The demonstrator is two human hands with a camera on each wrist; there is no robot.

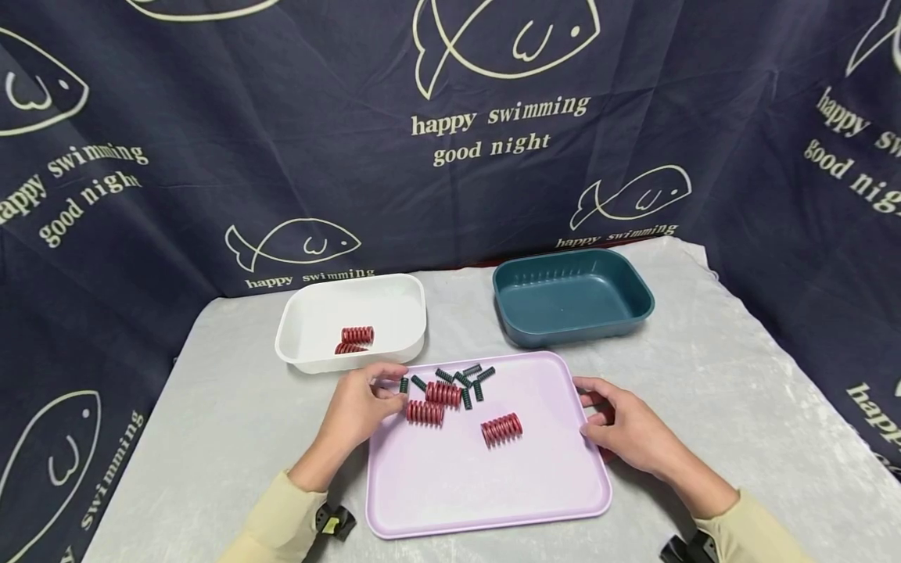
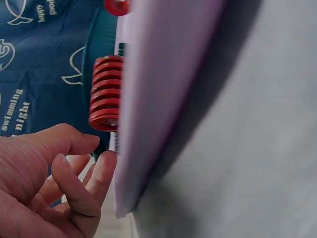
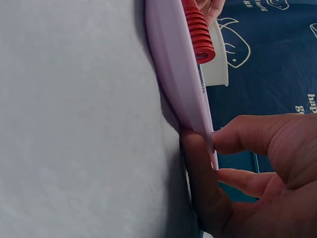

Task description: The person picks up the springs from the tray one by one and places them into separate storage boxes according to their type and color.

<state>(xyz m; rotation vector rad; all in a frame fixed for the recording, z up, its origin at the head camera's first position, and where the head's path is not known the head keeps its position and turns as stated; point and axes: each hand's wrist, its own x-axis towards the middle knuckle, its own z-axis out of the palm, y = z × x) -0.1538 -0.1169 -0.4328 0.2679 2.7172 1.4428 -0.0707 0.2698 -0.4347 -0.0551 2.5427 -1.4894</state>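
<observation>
Your right hand [image 1: 629, 428] has its grip pinching the right rim of the lilac tray [image 1: 486, 489], thumb on the upper side and a finger tucked underneath. Your left hand [image 1: 360, 405] is at the tray's far left corner, its thumb and fingers curved to either side of a small dark green coil spring [image 1: 403, 385]; you cannot tell from these views whether that grip has closed on it.

More small dark green springs [image 1: 478, 390] lie scattered near the tray's far edge. Two large red coil springs [image 1: 425, 413] lie just beside each other at the left, among the nearest green ones, while a third red spring [image 1: 501, 430] lies apart from them, near the middle of the tray.

Beyond the tray, you have a white bin [image 1: 303, 328] on the left with two red springs [image 1: 357, 335] inside, and a teal bin [image 1: 570, 301] on the right. Everything rests on the pale, cloth-covered worktop [image 1: 704, 375], backed by a navy curtain [image 1: 479, 195] printed with fish outlines.
</observation>
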